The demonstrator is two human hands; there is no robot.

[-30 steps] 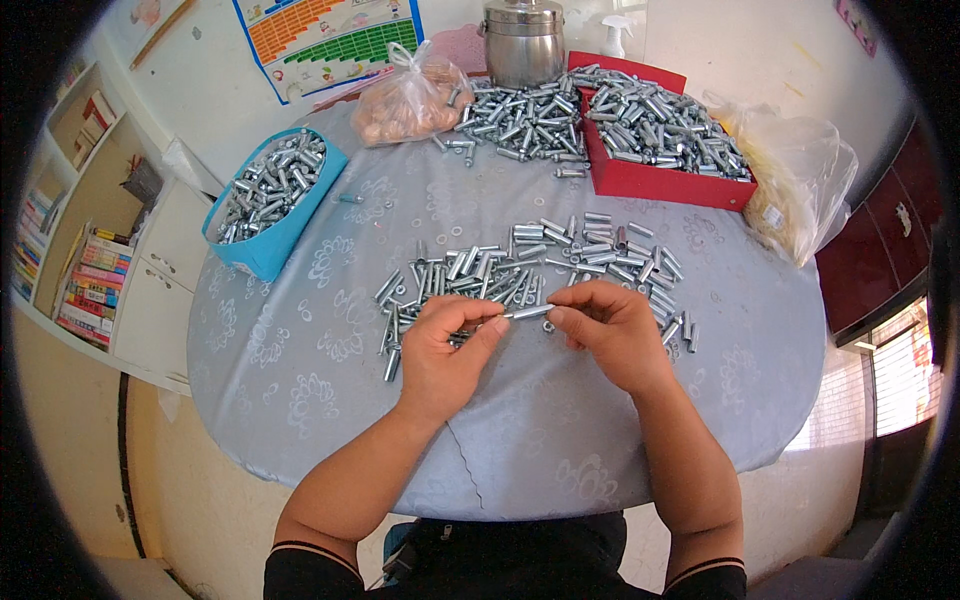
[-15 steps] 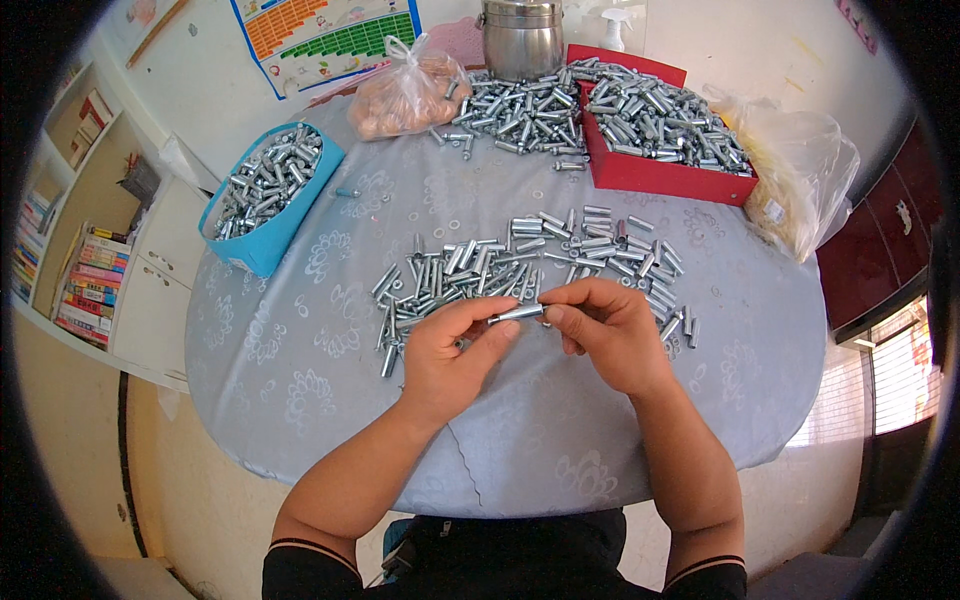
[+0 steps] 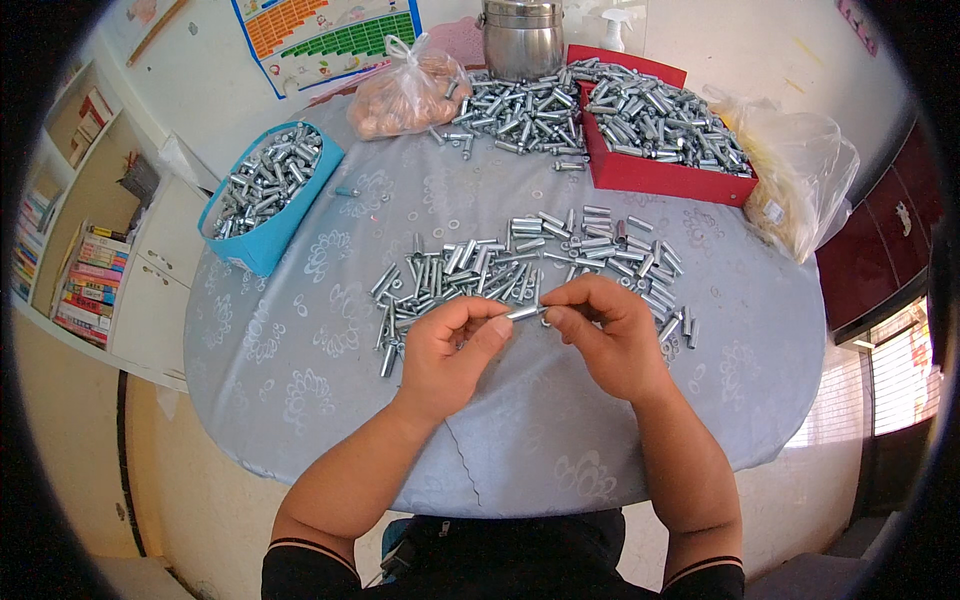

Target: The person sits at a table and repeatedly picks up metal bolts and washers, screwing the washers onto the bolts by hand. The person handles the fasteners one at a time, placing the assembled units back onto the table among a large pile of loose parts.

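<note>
Between my hands, over the near part of the table, a silvery expansion bolt (image 3: 523,313) lies roughly level. My left hand (image 3: 448,358) pinches its left end between thumb and fingers. On the other end, the thumb and forefinger of my right hand (image 3: 607,338) are closed. Just beyond my fingers spreads a loose pile of metal sleeves, bolts and small parts (image 3: 460,262), which runs on to the right as more sleeves (image 3: 600,245). My fingers hide both tips of the held bolt.
A blue bin (image 3: 262,258) of bolts stands at the left. Farther back are a tied bag of round brownish items (image 3: 405,100), a heap of bolts (image 3: 515,112) before a steel pot (image 3: 523,45), a red box (image 3: 670,180) full of bolts, and a clear plastic bag (image 3: 805,165).
My left fingers have moved a little along the bolt and now cover its left end, which showed before. My right hand keeps nearly the same place.
</note>
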